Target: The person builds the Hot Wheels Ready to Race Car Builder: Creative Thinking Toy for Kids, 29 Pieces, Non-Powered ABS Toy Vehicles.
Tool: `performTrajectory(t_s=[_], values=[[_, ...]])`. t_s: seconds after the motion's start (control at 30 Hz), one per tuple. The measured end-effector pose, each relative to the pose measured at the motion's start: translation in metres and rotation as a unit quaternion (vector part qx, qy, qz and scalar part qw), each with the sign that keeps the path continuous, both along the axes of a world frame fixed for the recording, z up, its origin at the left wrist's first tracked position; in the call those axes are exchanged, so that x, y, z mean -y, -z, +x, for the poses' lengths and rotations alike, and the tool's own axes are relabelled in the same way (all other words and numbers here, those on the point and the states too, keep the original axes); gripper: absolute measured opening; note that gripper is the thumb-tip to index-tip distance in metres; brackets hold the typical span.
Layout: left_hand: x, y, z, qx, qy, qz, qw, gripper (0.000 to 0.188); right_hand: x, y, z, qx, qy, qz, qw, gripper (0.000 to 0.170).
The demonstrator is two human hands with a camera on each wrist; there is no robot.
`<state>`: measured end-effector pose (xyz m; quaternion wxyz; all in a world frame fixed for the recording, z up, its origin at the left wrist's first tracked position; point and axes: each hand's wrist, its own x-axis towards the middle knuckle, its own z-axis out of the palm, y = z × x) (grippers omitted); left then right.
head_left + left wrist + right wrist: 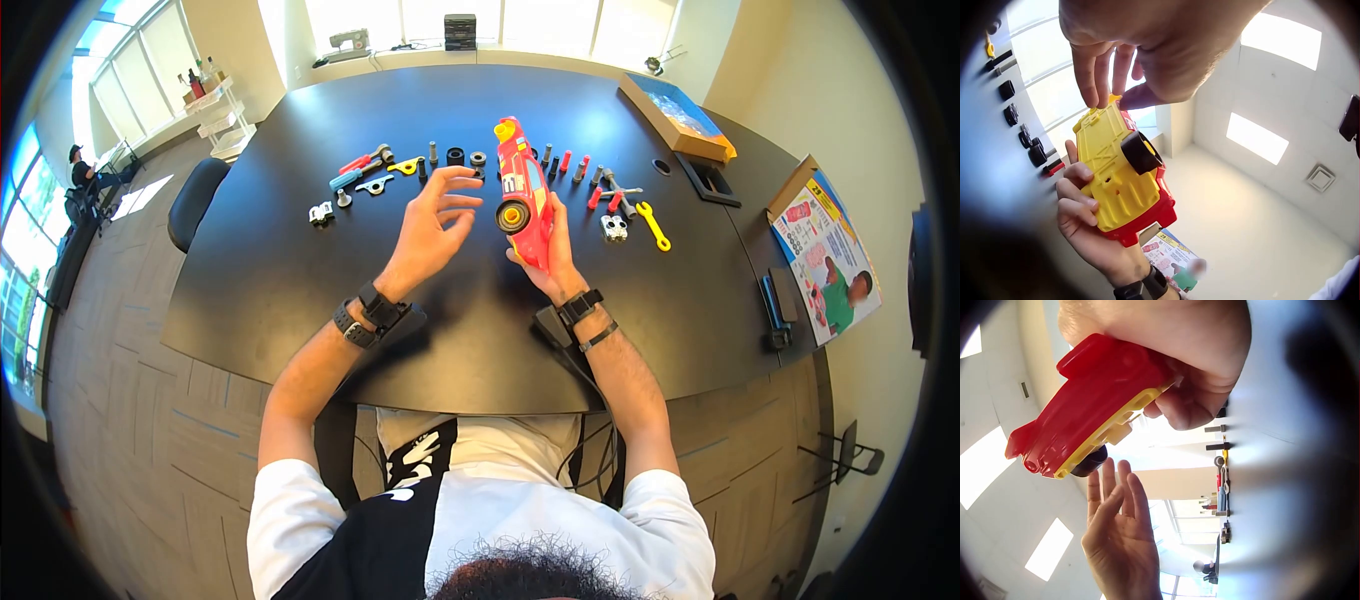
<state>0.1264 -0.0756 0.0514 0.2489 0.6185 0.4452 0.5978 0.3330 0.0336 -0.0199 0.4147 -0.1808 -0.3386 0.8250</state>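
My right hand [556, 252] grips a red toy race car [538, 222] by its rear part, holding it raised over the table. One black wheel [512, 216] with a yellow hub sits on its side. The left wrist view shows the yellow underside [1110, 169], with right-hand fingers [1079, 209] curled over its edge. My left hand [432, 235] is lifted just left of the car, fingers loosely bent and apart from each other. In the right wrist view that left hand [1124, 540] holds nothing and is near the dark wheel [1090, 462].
On the dark table [300, 270] lie a toy drill [346, 180], a yellow wrench [654, 226], silver engine-like pieces [614, 229], loose black wheels [456, 156] and several bolts. At the right stand an open cardboard box [680, 120] and a printed box panel [825, 250].
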Motion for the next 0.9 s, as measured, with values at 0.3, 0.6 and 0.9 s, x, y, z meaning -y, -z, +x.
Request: performTrajectory(t_s=[0.3,0.6,0.9], values=[[0.002,-0.011,-0.001,-0.081,0.008,-0.052,0.995,0.063,0.012,-0.015,-0.004,0.016,0.005,0.011,1.0,0.064],[-0.103,0.024,-0.127,-0.193,-0.217,-0.064,0.955,0.035,-0.002,-0.004,0.003,-0.01,-0.013,-0.016,1.0,0.06],[-0.158,0.077,-0.139,-0.156,-0.211,-0.177,0.949,0.043,0.011,-0.013,-0.003,0.016,0.005,-0.024,1.0,0.06]])
